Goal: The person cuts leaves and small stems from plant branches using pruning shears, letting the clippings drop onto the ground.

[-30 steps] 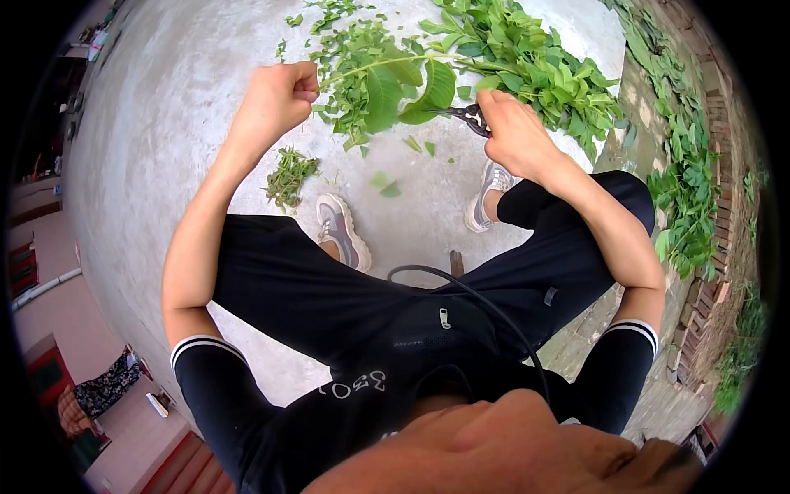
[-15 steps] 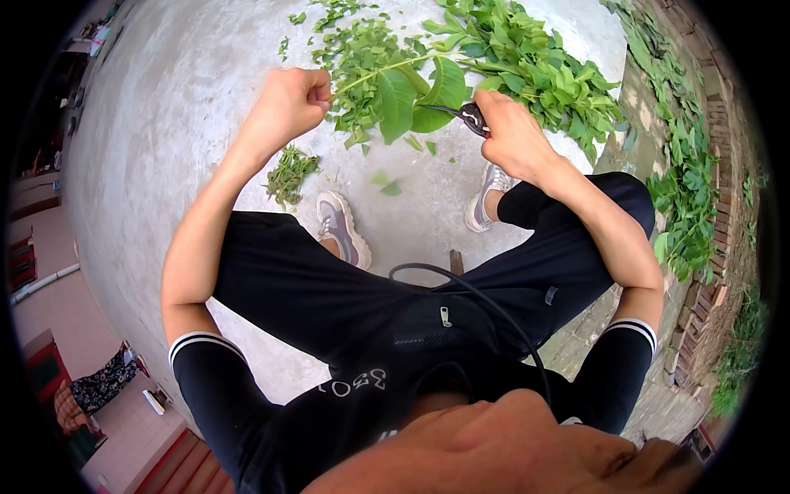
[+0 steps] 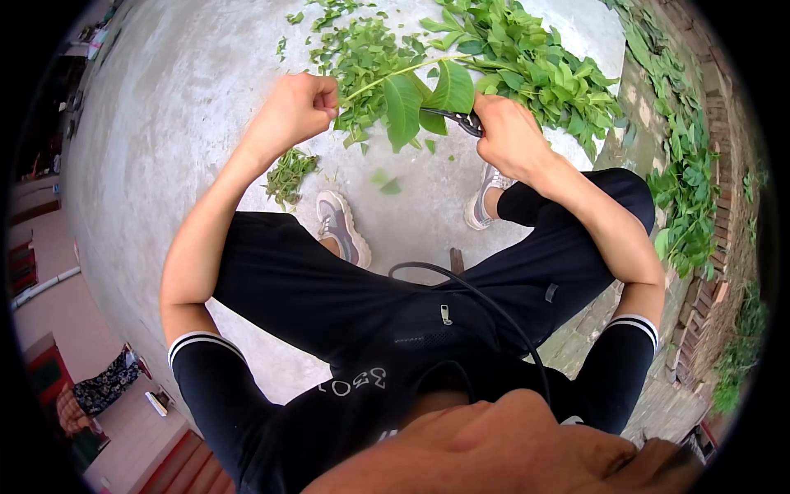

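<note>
Between my hands a leafy stem (image 3: 370,85) with a few broad green leaves (image 3: 402,107) stretches out above the ground. My left hand (image 3: 303,105) pinches its left end, fingers closed. Dark-handled pruning shears (image 3: 467,124) sit in my right hand (image 3: 512,136), which is wrapped round the grip. Their blades point left and lie across the lower part of the leaves, touching or overlapping them. My fingers partly hide the handles.
Chopped leaf pieces (image 3: 346,53) are scattered over the concrete floor (image 3: 164,123). A pile of leafy branches (image 3: 543,78) lies at the upper right, a small heap of stalks (image 3: 291,175) near my left shoe (image 3: 342,227). More greenery and bricks (image 3: 699,321) line the right edge.
My left hand and the stem have shifted slightly right and down. The shears have turned a little in my right hand, and their blades now lie against the leaves' lower part.
</note>
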`<state>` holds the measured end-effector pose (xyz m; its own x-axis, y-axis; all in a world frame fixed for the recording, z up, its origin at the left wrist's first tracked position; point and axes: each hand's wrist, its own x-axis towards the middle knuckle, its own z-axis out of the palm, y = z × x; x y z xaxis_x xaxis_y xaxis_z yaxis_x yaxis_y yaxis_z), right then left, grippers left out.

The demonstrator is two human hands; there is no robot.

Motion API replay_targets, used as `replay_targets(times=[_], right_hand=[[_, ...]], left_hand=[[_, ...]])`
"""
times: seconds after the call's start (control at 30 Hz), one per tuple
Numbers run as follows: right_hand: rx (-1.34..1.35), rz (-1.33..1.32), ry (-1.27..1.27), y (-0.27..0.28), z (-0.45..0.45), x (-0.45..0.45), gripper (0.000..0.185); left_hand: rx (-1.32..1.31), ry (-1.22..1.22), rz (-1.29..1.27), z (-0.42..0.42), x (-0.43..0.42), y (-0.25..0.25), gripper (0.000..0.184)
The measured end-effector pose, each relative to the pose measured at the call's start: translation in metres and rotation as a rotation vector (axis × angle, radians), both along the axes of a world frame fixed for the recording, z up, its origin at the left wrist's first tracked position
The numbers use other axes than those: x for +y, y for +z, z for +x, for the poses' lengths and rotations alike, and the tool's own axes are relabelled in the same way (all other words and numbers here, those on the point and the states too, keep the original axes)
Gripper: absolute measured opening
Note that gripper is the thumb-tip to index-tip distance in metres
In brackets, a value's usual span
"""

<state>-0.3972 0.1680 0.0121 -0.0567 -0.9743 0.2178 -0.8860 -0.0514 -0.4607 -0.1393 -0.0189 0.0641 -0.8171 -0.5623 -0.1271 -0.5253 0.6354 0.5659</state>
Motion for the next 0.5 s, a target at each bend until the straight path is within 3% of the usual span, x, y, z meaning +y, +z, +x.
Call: replay_targets(times=[0.1,0.2,0.3,0.4,0.5], right_hand=[[0.129,0.275,0.0,0.018,0.003,0.003,0.022],[0.169,0.335,0.037,0.023,0.002,0.004,0.027],[0.125,0.247,0.147,0.008,-0.01,0.004,0.03],[0.148,0.157,0.045,0.0,-0.021,0.006,0.034],[0.062,0.236,-0.012,0.014,-0.037,0.007,0.031]], left_hand=[[-0.019,0.041,0.023,-0.002,0.002,0.003,0.006],[0.004,0.092,-0.03,0.001,-0.007,0.001,0.006],[0.023,0.148,-0.091,0.006,-0.021,-0.001,0.005],[0.032,0.137,-0.24,0.011,-0.025,0.003,0.004],[-0.015,0.128,-0.356,0.014,-0.026,0.009,0.008]])
